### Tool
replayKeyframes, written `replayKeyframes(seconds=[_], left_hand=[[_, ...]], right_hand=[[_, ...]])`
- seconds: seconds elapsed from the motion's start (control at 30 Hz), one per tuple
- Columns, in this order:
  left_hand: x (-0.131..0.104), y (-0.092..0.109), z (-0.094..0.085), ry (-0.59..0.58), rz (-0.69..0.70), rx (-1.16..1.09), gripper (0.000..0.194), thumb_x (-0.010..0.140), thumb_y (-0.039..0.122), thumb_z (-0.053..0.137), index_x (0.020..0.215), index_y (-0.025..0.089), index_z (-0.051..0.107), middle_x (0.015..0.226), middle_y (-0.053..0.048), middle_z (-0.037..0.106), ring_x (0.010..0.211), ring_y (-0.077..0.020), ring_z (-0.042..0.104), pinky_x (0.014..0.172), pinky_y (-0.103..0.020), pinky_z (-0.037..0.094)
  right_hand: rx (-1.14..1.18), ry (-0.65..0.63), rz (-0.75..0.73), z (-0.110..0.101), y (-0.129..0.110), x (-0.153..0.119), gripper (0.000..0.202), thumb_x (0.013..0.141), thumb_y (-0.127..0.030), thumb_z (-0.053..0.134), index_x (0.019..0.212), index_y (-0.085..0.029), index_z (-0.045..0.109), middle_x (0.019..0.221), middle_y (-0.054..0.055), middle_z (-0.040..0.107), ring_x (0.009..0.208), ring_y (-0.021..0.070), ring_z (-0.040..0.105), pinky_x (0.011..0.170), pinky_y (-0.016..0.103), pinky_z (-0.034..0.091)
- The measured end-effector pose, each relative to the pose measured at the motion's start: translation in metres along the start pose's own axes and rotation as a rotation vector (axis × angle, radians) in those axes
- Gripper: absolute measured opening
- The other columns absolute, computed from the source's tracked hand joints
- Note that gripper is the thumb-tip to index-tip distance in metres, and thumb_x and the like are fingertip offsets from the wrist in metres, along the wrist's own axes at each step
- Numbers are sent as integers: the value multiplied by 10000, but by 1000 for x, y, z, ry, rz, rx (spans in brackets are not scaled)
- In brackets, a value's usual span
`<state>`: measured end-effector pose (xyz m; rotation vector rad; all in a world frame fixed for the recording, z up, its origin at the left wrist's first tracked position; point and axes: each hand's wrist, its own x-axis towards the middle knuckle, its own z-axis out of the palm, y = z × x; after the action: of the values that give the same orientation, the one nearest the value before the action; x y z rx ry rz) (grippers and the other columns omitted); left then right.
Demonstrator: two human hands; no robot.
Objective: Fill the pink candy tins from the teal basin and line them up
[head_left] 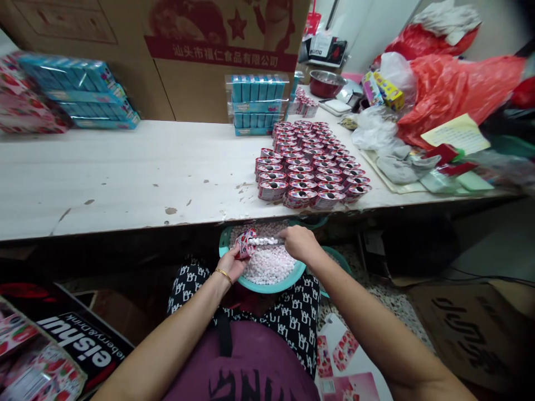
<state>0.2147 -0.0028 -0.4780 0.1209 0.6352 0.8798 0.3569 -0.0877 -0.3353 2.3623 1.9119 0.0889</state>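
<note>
My left hand is closed around a small red-and-pink printed packet, tilted with its mouth toward the right. My right hand grips a narrow scoop carrying a row of small white candies. The scoop's tip is at the packet's mouth; I cannot tell how far inside it reaches. Both hands are over a turquoise basin on my lap, which holds many loose white and pale pink candies. The scoop's handle is hidden in my right fist.
Many oval red-and-pink containers stand in rows on the white table. Behind them are blue packs and a large cardboard box. Red plastic bags and a metal bowl lie right. A second turquoise basin sits below.
</note>
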Motion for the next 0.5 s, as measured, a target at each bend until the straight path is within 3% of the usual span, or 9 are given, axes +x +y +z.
replayKeyframes(seconds=[0.17,0.27,0.4,0.5], left_hand=[[-2,-2,2,24,-12,-17,131,814,109,457,771,113,580,672,-66,618,563,-132,585,536,-265,517],[-4,-1,3,36,-20,-41,127,816,109,456,786,112,579,679,-68,626,581,-138,597,538,-266,524],[-16,5,1,19,-46,-61,122,820,113,455,811,93,575,707,-85,637,607,-142,610,533,-247,528],[-33,14,7,-42,-56,-36,117,817,136,472,811,80,576,735,-104,640,635,-144,618,529,-223,528]], right_hand=[[-140,-10,-55,-20,-31,-3,299,731,-123,417,917,-134,650,838,162,651,803,243,614,678,314,445],[-154,-8,-63,-28,-32,-8,287,740,-119,418,914,-120,645,840,168,647,805,241,612,684,315,442],[-56,42,13,-24,2,-18,279,735,-139,433,875,-204,666,854,104,661,810,212,602,689,291,419],[186,100,63,-1,44,-22,302,757,-199,417,902,-270,672,844,50,674,811,186,597,664,246,400]])
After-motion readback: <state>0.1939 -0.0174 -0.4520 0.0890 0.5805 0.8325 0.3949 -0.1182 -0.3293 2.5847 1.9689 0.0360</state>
